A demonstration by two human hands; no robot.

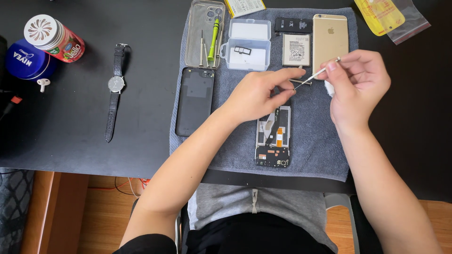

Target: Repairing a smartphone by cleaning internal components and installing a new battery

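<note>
Here, head view only. Left hand (256, 94) pinches thumb and forefinger together just above the top of the opened phone (273, 137), which lies on the grey towel (320, 146) on the desk (70, 117). What sits between those fingertips is too small to tell; maybe a small part. Right hand (360, 84) has a closed grip on thin tweezers (316, 75), tips angled down-left toward the left fingertips, nearly meeting them. A bit of white stuff shows under the right palm, unclear what.

Step looks like fine handling of a tiny piece between tweezers and fingers, over the phone's frame. Next move would need a steady, small motion, since the piece could drop into the towel.

Around: gold phone (330, 37) and battery (296, 49) just behind the hands, clear box (248, 44), clear case (205, 33) holding a green screwdriver (214, 34), black back cover (195, 101), watch (114, 91) well left.
</note>
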